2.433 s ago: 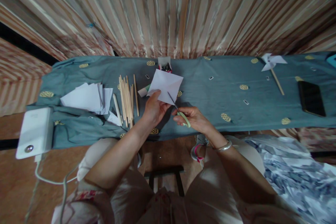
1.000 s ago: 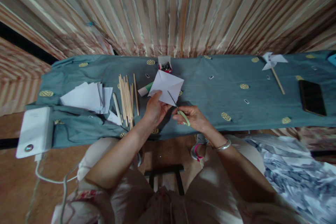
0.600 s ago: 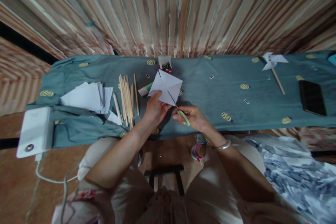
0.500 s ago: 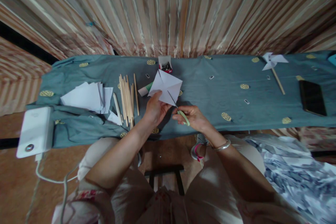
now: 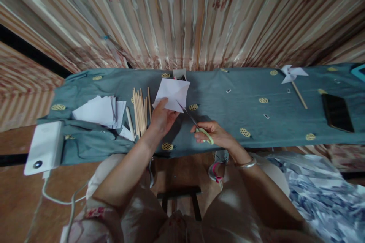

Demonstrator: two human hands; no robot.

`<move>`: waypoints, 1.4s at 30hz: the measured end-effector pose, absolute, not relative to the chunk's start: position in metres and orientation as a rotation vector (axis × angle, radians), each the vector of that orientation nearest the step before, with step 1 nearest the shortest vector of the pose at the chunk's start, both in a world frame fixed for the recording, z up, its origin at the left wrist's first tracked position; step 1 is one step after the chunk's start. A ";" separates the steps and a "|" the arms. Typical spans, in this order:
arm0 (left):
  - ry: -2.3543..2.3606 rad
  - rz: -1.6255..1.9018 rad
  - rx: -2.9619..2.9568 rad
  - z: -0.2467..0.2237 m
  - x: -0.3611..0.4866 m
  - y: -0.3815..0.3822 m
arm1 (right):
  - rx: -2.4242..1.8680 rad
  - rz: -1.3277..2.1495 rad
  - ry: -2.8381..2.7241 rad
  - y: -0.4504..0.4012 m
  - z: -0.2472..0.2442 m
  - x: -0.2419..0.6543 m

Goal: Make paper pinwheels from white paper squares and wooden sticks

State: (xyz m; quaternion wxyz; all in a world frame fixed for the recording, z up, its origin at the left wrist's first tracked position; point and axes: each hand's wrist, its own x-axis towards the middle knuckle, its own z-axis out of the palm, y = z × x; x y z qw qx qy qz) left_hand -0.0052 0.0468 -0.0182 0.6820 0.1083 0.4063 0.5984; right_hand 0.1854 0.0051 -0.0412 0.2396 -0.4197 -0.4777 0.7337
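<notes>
A square sheet of white paper (image 5: 172, 91) with crease lines is held up over the table. My left hand (image 5: 163, 118) pinches its near left edge, thumb on top and fingers beneath. In my right hand (image 5: 212, 133) is a pair of scissors (image 5: 204, 135) with light green handles. Their blades point up and left, the tips at the sheet's near right corner. Beyond the paper, a small box (image 5: 179, 73) is partly covered by it. Left of my left hand lie several wooden sticks (image 5: 139, 112).
A stack of white paper (image 5: 95, 111) and a white marker-like stick (image 5: 130, 120) lie to the left, near a white power bank (image 5: 44, 146) with a cable. At the right are a paper pinwheel (image 5: 293, 74) on a stick and a dark phone (image 5: 338, 112). A curtain (image 5: 182, 19) hangs behind the table.
My left hand has moved the paper slightly left. My right hand has drawn the scissors back to the right, so less blade overlaps the sheet. The camera view has shifted a little.
</notes>
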 end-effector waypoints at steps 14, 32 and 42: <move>0.896 1.173 0.335 -0.020 0.001 0.036 | -1.286 1.471 -1.145 0.028 -0.029 0.215; 1.016 0.986 0.597 -0.046 0.011 0.023 | -1.265 1.556 -1.117 0.035 -0.027 0.215; 0.816 1.024 0.354 -0.026 0.018 0.023 | -1.259 1.469 -0.946 0.035 -0.038 0.200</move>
